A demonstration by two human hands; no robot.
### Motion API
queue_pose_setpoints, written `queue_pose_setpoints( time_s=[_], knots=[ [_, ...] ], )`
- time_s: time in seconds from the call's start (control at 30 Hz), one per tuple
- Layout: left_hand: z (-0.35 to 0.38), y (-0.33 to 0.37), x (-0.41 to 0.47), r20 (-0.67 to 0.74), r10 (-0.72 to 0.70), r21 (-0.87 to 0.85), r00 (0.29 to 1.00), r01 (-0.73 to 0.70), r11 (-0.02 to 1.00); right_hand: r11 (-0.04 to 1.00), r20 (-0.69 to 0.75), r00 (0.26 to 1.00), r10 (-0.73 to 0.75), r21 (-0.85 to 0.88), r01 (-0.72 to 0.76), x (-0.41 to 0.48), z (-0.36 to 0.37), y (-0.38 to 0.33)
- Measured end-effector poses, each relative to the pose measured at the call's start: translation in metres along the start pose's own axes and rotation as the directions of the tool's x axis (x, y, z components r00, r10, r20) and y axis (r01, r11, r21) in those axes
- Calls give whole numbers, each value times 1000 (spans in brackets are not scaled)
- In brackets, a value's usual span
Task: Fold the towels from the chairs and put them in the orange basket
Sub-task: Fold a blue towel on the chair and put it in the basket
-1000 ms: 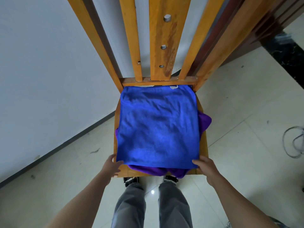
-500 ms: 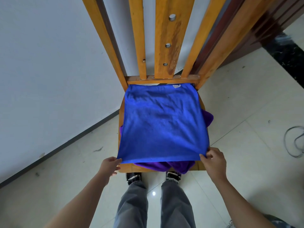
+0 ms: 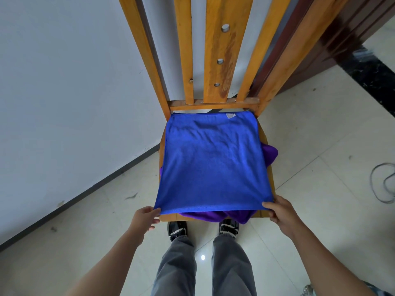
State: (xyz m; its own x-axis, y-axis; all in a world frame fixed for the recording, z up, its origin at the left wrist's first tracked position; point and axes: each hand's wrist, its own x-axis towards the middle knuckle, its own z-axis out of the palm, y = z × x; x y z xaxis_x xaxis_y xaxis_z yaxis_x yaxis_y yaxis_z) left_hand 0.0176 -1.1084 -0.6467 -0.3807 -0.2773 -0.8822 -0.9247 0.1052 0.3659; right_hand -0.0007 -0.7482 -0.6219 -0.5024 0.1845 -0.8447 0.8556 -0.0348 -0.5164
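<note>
A blue towel (image 3: 213, 163) lies spread over the seat of a wooden chair (image 3: 215, 50), with a small white tag at its far edge. Under it a purple towel (image 3: 215, 216) is bunched, showing at the front edge and at the right side. My left hand (image 3: 144, 220) pinches the blue towel's near left corner. My right hand (image 3: 281, 213) pinches its near right corner. The near edge is lifted off the purple towel. The orange basket is not in view.
A white wall with a dark baseboard (image 3: 74, 201) runs along the left. Dark wooden trim (image 3: 316, 50) stands behind the chair on the right. A grey cable (image 3: 384, 182) loops on the tiled floor at the right. My feet (image 3: 177, 229) stand under the seat's front edge.
Both hands have taken hold of the blue towel's near corners and lifted the near edge off the seat, towards me. The camera has shifted slightly.
</note>
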Motion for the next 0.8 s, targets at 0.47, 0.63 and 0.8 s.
queue_pose_setpoints(
  time_s=[0.47, 0.63, 0.8],
  knots=[
    [-19, -21, -12, -55, 31, -38, 998, -33, 999, 789, 384, 923, -10, -565, 243, -12, -14, -22],
    [-5, -37, -21, -67, 11, -82, 998, -17, 997, 812, 237, 963, -127, -533, 238, -10, -27, 10],
    [0, -49, -33, -76, -20, -162, 997, 7, 987, 966, 53, 996, -67, -247, 79, -14, -33, 42]
  ],
)
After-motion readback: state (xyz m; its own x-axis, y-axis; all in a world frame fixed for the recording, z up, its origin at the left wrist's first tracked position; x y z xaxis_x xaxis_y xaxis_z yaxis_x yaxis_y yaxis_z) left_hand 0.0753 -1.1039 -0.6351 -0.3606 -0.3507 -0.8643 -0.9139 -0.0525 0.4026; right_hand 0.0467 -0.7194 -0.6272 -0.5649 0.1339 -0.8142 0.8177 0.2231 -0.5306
